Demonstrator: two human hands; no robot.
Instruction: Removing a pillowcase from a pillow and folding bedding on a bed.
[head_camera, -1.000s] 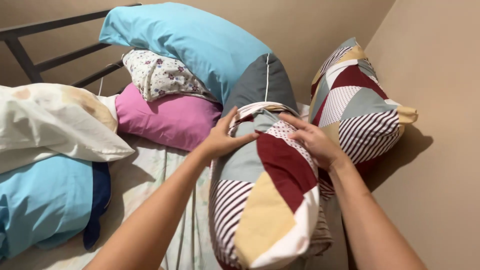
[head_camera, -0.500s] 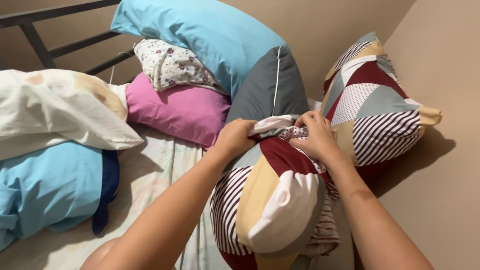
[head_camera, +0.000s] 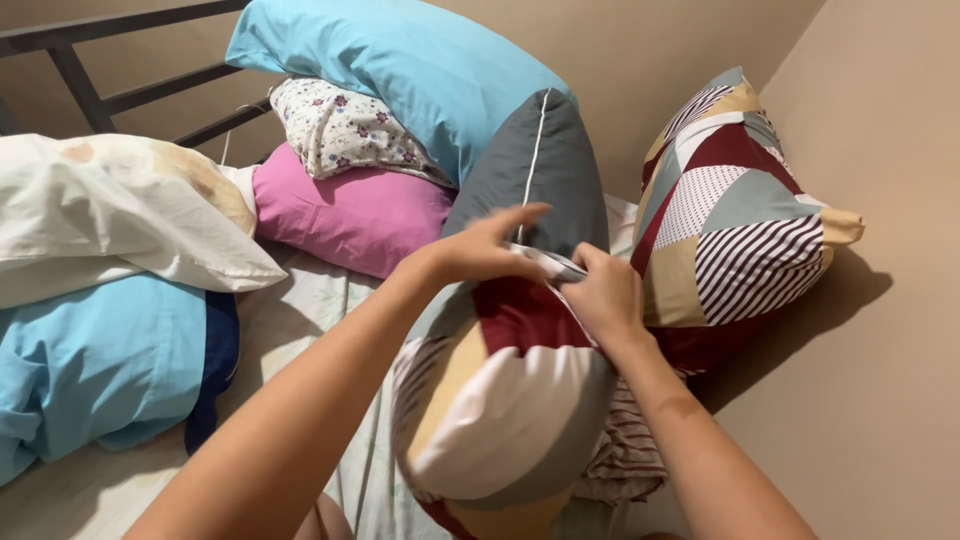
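Both hands have shifted on the patchwork pillow (head_camera: 510, 400) since a moment ago: the left hand (head_camera: 480, 250), which was bunched into the cover's far edge, now lies with fingers stretched out flat above it, its grip apart and only lightly touching the cloth. The right hand (head_camera: 600, 295) has its grip pinched together on the cover's white hem at the pillow's top end. That pillow lies lengthwise on the bed sheet (head_camera: 310, 330), its far end against a grey pillow (head_camera: 535, 170) with white piping. A matching patchwork pillow (head_camera: 735, 215) leans in the wall corner just to the right. Behind are a light blue pillow (head_camera: 400, 70), a floral one (head_camera: 335, 130) and a pink one (head_camera: 345, 215).
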